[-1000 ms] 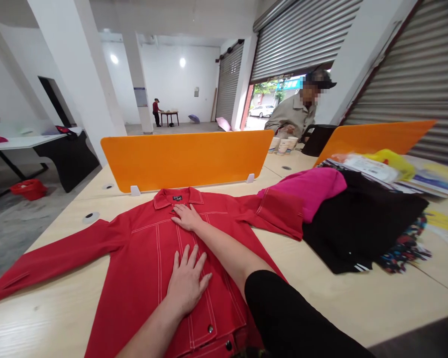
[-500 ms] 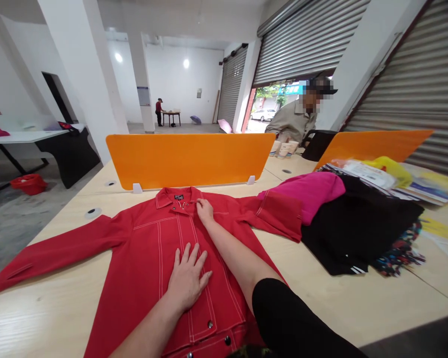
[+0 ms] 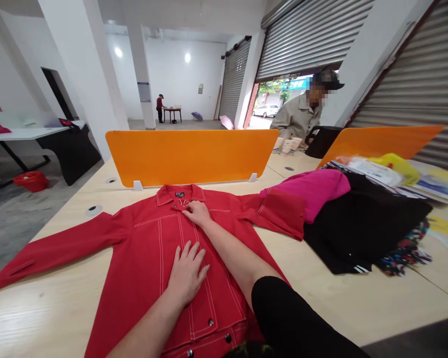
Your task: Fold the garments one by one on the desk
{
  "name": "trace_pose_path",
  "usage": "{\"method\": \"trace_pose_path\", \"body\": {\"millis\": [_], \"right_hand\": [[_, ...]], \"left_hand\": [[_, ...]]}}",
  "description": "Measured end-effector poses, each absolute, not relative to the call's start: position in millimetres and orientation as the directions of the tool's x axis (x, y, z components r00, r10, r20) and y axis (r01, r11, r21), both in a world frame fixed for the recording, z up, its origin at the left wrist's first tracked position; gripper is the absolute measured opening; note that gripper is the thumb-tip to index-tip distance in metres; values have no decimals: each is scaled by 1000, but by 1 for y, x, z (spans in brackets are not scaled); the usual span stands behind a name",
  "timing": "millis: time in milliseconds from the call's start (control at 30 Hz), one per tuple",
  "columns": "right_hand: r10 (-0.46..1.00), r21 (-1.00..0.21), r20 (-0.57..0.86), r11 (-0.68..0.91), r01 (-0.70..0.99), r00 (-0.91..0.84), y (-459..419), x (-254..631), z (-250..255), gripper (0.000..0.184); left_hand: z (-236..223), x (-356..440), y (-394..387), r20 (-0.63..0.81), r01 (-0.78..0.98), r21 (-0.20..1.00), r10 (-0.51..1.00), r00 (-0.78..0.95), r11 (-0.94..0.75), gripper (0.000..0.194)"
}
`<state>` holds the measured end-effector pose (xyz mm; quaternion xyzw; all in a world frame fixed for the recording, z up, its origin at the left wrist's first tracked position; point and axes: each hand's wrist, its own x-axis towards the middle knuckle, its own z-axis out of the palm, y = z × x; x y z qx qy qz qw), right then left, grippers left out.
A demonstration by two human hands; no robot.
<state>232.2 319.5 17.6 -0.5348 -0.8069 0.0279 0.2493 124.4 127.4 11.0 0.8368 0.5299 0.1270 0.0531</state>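
Observation:
A red jacket with white stitching and dark snaps lies front up on the wooden table, collar away from me and sleeves spread. My left hand rests flat on its front, fingers apart. Just below the collar, my right hand has its fingers bent and drawn together at the top of the front placket, by a snap. The fingertips' exact hold on the cloth is partly hidden. One cuff lies over a magenta garment on the right.
An orange divider stands behind the collar. Right of the jacket are a black garment, patterned cloth and plastic packets. Past the divider, a person in a grey shirt sits near paper cups. A red bin stands on the floor at left.
My right hand has moved left and slightly down, from the collar's right point to the placket top. My left hand stays on the jacket front.

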Motion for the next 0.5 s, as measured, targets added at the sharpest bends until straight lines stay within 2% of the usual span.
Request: {"method": "trace_pose_path", "body": {"millis": [67, 100, 267, 367, 433, 500], "right_hand": [[851, -263, 391, 469, 843, -351, 317, 230, 17, 23], [841, -278, 401, 488, 827, -362, 316, 229, 17, 23], [845, -443, 387, 522, 728, -370, 315, 211, 20, 23], [818, -510, 324, 575, 640, -476, 319, 199, 23, 20], [838, -589, 271, 534, 607, -474, 323, 197, 24, 23], [891, -626, 261, 449, 638, -371, 329, 204, 22, 28]], "left_hand": [[13, 124, 127, 177, 871, 226, 898, 403, -436, 38], [14, 124, 127, 184, 870, 230, 897, 401, -436, 35], [12, 123, 129, 256, 854, 250, 882, 397, -457, 35], [8, 121, 132, 297, 827, 233, 848, 439, -511, 38], [8, 120, 133, 291, 838, 215, 852, 435, -501, 38], [11, 119, 133, 272, 865, 195, 873, 406, -463, 36]]}}
